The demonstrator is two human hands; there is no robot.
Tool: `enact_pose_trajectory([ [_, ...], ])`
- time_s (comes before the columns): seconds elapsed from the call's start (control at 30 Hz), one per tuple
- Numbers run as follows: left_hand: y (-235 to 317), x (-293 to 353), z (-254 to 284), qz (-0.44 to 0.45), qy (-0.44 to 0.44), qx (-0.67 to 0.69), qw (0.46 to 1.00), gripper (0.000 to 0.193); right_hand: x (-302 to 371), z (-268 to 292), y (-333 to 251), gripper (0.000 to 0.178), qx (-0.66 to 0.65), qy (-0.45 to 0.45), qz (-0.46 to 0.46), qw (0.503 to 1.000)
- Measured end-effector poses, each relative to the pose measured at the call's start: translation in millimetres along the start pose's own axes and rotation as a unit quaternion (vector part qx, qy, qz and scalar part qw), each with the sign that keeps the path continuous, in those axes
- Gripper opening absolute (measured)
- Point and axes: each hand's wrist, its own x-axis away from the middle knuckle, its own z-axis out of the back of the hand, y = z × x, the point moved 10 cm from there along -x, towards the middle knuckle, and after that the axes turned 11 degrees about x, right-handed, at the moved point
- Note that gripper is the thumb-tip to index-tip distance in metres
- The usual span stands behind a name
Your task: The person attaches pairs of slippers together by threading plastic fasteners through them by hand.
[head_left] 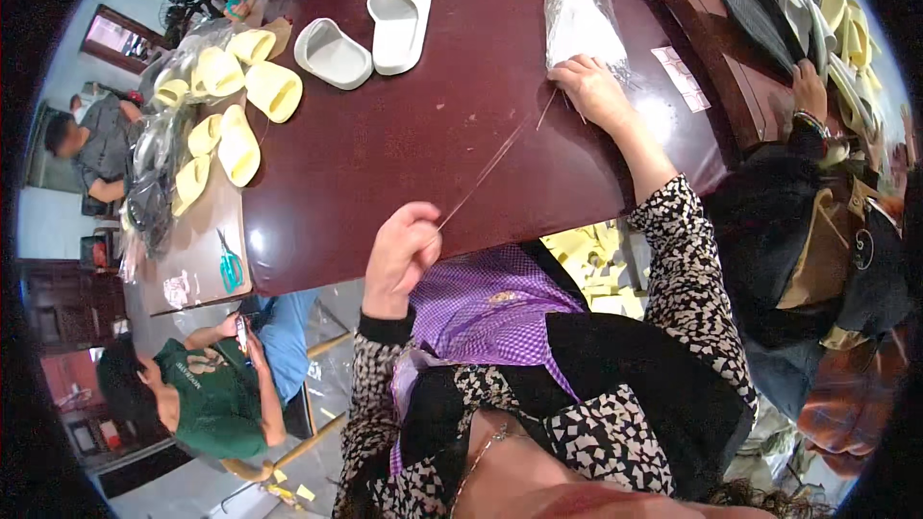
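Thin strands, pale, more than one: drawn taut on a slant above a dark red-brown table, between a person's two bare hands.

Left hand: near the table's front edge, fingers curled in, pinching the lower ends of the strands.

Right hand: palm down at the near end of a clear bag, fingers bent, grasping the strands at their upper ends; whatever lies under the palm is hidden.

Progress, as judged: these few strands are out and stretched; the bulk of the supply is apparently unused. A grey slipper and a white slipper lie apart from the hands, with no strand visible on either.

Containers:
- Clear plastic bag, lying lengthwise at the table's far side; contents, a thick white bundle, with fine ends showing near the right hand.
- Clear wrapping, at the left; dark contents, too blurred to itemise.
- Yellow pieces, heaped below the table edge; whether a container holds them cannot be told.

Adjacent: teal-handled scissors, on a side table.
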Motion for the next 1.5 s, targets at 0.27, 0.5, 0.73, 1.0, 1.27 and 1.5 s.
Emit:
enact_pose_trajectory([
  [0.27, 55.0, 118.1, 86.0, -0.164, 0.035, 0.112, 0.979, 0.022, -2.2, 12.2, -4.0, 0.018, -0.036, -0.011, -0.004, 0.999],
  [0.5, 71.6, 139.0, 80.2, -0.224, 0.108, 0.061, 0.967, 0.023, -50.5, 106.2, -127.2, 0.031, -0.208, 0.002, 0.080, 0.975],
  [0.73, 62.9, 102.5, 31.6, -0.173, 0.031, 0.091, 0.980, 0.015, -56.0, 110.3, -264.3, 0.031, -0.309, -0.015, 0.259, 0.915],
  [1.0, 67.4, 116.3, 51.9, -0.206, 0.056, 0.144, 0.966, 0.012, -60.4, 93.5, -260.0, 0.019, -0.381, -0.018, 0.266, 0.885],
  [1.27, 71.4, 99.3, 51.0, -0.176, 0.148, -0.025, 0.973, 0.014, -70.5, 0.1, -147.4, 0.017, -0.594, -0.050, -0.089, 0.798],
  [1.5, 94.0, 64.0, -9.5, -0.188, 0.057, -0.395, 0.897, 0.021, -56.8, -54.9, -88.5, 0.022, -0.792, 0.007, -0.293, 0.535],
])
